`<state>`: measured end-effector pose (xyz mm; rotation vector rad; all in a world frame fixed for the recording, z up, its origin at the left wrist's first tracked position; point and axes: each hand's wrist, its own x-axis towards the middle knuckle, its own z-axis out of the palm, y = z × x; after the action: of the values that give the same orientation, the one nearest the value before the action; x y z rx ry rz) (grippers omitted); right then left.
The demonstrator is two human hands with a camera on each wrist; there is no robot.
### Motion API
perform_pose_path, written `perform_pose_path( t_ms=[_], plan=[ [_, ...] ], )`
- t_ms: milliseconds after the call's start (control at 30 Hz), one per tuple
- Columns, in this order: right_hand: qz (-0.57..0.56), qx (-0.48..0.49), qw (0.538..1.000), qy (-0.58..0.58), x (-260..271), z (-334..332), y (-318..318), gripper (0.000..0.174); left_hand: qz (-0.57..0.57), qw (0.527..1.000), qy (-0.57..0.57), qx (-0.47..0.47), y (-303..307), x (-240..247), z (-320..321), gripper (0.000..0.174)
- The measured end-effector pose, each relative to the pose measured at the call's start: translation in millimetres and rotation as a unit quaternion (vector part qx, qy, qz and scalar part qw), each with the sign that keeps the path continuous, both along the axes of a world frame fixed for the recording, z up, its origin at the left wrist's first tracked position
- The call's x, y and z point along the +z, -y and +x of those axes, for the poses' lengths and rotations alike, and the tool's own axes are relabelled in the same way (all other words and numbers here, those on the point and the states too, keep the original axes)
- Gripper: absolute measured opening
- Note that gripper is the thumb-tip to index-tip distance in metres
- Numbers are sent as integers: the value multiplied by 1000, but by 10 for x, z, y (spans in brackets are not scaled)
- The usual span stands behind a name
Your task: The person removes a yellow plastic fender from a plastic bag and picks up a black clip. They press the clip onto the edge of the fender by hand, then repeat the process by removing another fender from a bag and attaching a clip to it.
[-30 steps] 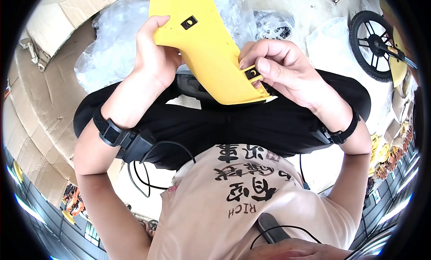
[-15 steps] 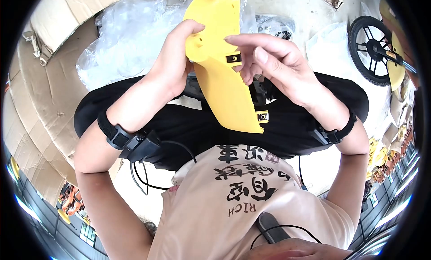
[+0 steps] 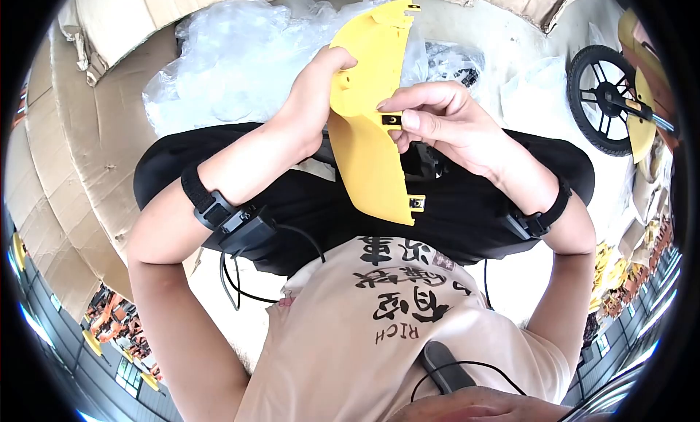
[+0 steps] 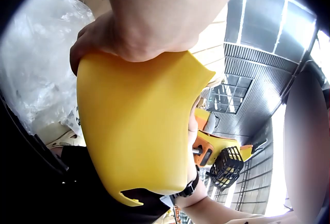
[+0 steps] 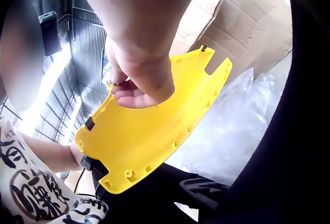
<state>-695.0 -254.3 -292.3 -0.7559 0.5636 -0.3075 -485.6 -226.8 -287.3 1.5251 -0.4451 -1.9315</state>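
A curved yellow plastic panel (image 3: 364,152) is held upright over the lap, its hollow inner side showing in the right wrist view (image 5: 149,126). The left hand (image 3: 317,86) grips its left edge, thumb on the near face; in the left wrist view that hand (image 4: 134,38) covers the panel's top edge. The right hand (image 3: 452,126) pinches a black clip (image 3: 391,120) on a tab midway along the right edge. Another dark clip (image 3: 416,203) sits on a lower tab, and one more (image 3: 413,7) is at the top. In the right wrist view the right hand's (image 5: 142,77) fingers curl at the rim.
Clear plastic bags (image 3: 226,64) lie on the floor beyond the knees, beside a bag of small dark parts (image 3: 459,61). Cardboard (image 3: 80,181) spreads at the left. A black spoked wheel (image 3: 601,101) stands at the right. Cables hang from the left wrist strap (image 3: 211,207).
The panel has turned so its right edge, with the clip tabs, faces the right hand. That hand has gone from the lower tab to the middle one and now pinches the clip there.
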Motion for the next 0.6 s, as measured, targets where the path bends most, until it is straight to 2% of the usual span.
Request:
perform_pose_path(
  t_ms=[100,133,233,300,333,367,400,433,467,533,567,600],
  plan=[
    [-72,19,996,-45,206,6,81,33,-15,998,-24,-49,9,154,53,55],
    [-159,-30,986,-36,244,25,83,33,-24,998,-21,-49,22,160,68,55],
    [-416,-148,897,-24,720,30,168,38,-50,997,-16,-48,30,96,83,55],
    [-485,-191,851,68,1120,134,11,39,-43,999,6,-31,47,157,92,54],
    [-491,-199,845,71,1377,160,-74,39,-62,994,61,-67,2,450,88,52],
    [-545,-147,824,55,1652,175,-159,26,22,996,-89,-2,46,349,163,49],
    [-596,-93,796,38,1798,201,-204,20,-4,998,-61,15,28,446,146,48],
    [-608,-142,777,79,1734,245,-227,20,-30,998,-33,34,-25,555,126,47],
    [-676,-121,714,136,1781,275,-148,15,-36,998,-29,33,-61,623,149,47],
    [-674,-139,717,113,1889,353,-208,12,-40,992,-76,95,-154,732,268,46],
    [-666,-156,725,87,1961,403,-275,10,-44,991,-75,98,-224,837,312,46],
    [-582,-142,796,-85,2251,433,-454,6,-65,985,-91,130,-307,987,349,46]
  ],
)
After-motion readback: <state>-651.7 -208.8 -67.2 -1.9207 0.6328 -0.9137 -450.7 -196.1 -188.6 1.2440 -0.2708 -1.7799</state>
